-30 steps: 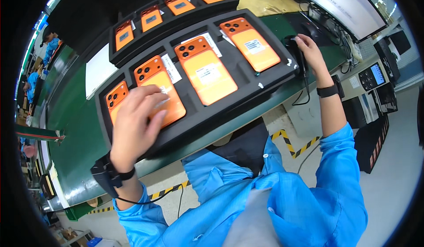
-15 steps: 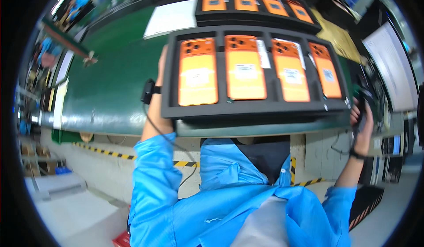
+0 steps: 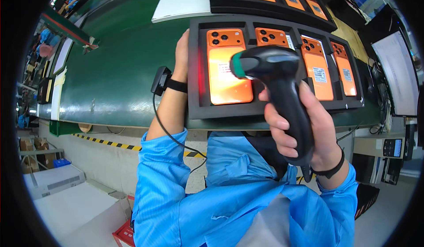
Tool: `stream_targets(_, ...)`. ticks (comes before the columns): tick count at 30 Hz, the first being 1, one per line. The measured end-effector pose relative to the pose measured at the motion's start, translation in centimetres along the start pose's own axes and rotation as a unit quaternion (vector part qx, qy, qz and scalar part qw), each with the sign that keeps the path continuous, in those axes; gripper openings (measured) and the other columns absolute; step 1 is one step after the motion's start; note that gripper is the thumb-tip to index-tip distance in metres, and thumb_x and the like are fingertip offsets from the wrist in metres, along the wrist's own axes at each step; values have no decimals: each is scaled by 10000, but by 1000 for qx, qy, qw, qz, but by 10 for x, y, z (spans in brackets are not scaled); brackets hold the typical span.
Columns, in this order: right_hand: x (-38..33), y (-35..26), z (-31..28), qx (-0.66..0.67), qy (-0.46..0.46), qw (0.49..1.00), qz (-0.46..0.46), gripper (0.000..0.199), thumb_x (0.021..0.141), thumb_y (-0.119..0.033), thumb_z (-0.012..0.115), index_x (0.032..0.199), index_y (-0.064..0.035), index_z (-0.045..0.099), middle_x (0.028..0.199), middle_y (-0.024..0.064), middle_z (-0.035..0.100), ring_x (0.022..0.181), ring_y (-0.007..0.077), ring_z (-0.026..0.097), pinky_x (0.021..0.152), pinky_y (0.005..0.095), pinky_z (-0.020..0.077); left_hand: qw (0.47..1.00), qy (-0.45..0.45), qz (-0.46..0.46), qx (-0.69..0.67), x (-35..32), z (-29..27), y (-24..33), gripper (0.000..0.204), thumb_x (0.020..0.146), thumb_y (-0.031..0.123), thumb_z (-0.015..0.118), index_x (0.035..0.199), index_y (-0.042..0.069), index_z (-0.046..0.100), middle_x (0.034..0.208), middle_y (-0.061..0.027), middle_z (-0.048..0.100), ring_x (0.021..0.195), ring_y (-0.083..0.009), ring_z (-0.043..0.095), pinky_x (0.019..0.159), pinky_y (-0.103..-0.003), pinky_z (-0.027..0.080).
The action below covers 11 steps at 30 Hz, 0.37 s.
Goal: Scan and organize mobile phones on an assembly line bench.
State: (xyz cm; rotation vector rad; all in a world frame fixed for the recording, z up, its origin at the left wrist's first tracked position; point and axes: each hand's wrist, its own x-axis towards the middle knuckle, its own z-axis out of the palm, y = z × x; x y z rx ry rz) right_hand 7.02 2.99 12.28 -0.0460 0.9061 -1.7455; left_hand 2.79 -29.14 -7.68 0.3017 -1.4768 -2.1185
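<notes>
My right hand (image 3: 323,130) is wrapped round the grip of a black barcode scanner (image 3: 289,88) with a green-edged head. The scanner hangs over a black foam tray (image 3: 223,111), its head pointing left at the leftmost orange phone (image 3: 229,90). Red light falls on the tray wall left of that phone, and a bright glow lies on its back. Several orange phones lie face down in the tray's slots, with white labels; the scanner partly covers the second phone (image 3: 270,36). My left hand (image 3: 181,55) holds the tray's left side, its fingers partly hidden.
Behind stands a second black tray (image 3: 265,9) of orange phones, with a white sheet (image 3: 183,3) to its left on the green table (image 3: 119,79). A monitor (image 3: 395,66) is at the right. A cabled black device (image 3: 162,80) is strapped to my left wrist.
My right hand has come in from the tray's right side, bringing the scanner over the phones. The view has shifted, and the tray appears farther right. My left hand stays at its left side.
</notes>
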Motion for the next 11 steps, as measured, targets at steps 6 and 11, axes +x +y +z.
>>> stream_targets(6,8,-2,-14,52,-26,996,63,525,1010,-523,327,1183,-42,449,790,31,456,562,107,457,448,241,417,954,-153,-140,-215,-37,32,51,426,999,290,374,1164,-51,570,1139,-206,632,1000,-302,642,887,-421,539)
stream_targets(11,12,-2,-21,29,-47,998,29,449,1013,-501,364,1126,-80,469,788,22,480,579,100,503,442,229,439,908,-236,-203,-282,-45,81,72,612,943,473,437,1296,-23,502,1268,-227,572,1076,-359,608,938,-459,510)
